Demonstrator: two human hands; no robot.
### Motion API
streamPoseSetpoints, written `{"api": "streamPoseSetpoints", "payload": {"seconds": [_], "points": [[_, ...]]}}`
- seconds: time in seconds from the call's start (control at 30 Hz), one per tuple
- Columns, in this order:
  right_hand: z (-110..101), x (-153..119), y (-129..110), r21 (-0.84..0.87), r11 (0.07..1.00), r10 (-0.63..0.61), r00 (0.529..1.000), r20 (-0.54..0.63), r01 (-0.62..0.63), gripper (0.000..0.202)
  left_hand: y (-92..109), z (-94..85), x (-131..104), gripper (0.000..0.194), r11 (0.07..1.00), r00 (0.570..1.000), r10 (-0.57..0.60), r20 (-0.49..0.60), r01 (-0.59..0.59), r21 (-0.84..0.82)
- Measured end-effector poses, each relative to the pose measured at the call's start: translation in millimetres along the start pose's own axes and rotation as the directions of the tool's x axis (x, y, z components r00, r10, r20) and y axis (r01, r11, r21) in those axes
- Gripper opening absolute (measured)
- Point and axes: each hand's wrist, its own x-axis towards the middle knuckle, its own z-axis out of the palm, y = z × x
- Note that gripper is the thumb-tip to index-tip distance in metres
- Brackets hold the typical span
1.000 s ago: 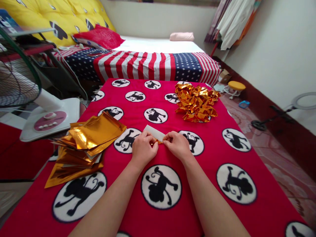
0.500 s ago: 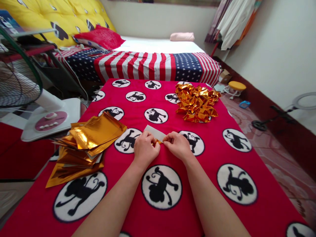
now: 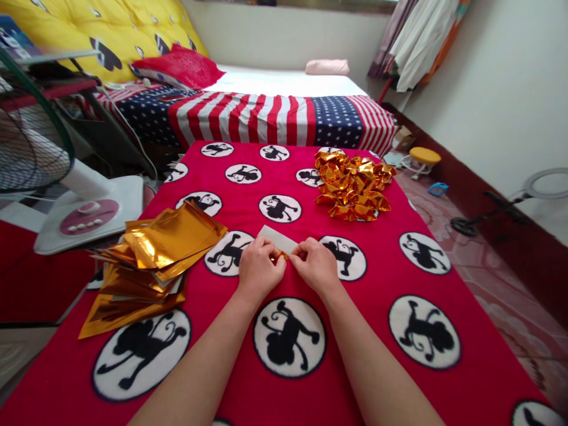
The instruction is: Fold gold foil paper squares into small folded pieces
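Observation:
A foil paper sheet (image 3: 277, 237), pale side up, lies at the middle of the red cloth with its near edge turned to gold. My left hand (image 3: 260, 264) pinches the left part of that near edge between thumb and fingers. On the right part of the same edge, my right hand (image 3: 316, 264) is closed, thumb and fingertips pressed together near the left thumb. A stack of gold foil sheets (image 3: 173, 236) is spread left of my left hand. Beyond my right hand sits a pile of folded gold foil pieces (image 3: 352, 184).
The red cloth (image 3: 355, 367) with monkey circles covers the table. At the left stands a fan (image 3: 113, 204). A bed with a striped cover (image 3: 252, 118) is behind the table. A yellow stool (image 3: 425, 155) and a ring light stand (image 3: 492, 216) are on the floor at right.
My right hand has shifted slightly left, closer to my left hand along the sheet's near edge. My left hand keeps its pinch, and the stack and pile are unchanged.

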Motion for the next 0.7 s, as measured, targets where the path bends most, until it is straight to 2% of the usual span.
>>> {"api": "streamPoseSetpoints", "payload": {"seconds": [0.13, 0.53, 0.7], "points": [[0.3, -0.6, -0.7, -0.01, 1.0, -0.004, 1.0, -0.008, 0.004, 0.012, -1.4, -0.6, 1.8, 0.018, 0.999, 1.0, 0.007, -0.004, -0.007, -0.037], [-1.1, -0.9, -2.3, -0.031, 0.999, 0.013, 1.0, 0.018, -0.013, 0.013, -0.9, -3.6, 1.6, 0.012, 0.998, 1.0, -0.031, 0.007, 0.031, -0.046], [-0.4, -1.0, -3.2, -0.042, 0.999, 0.006, 1.0, 0.007, -0.006, 0.014, -2.2, -3.9, 1.5, 0.007, 0.992, 0.999, -0.05, 0.018, 0.052, -0.112]]}}
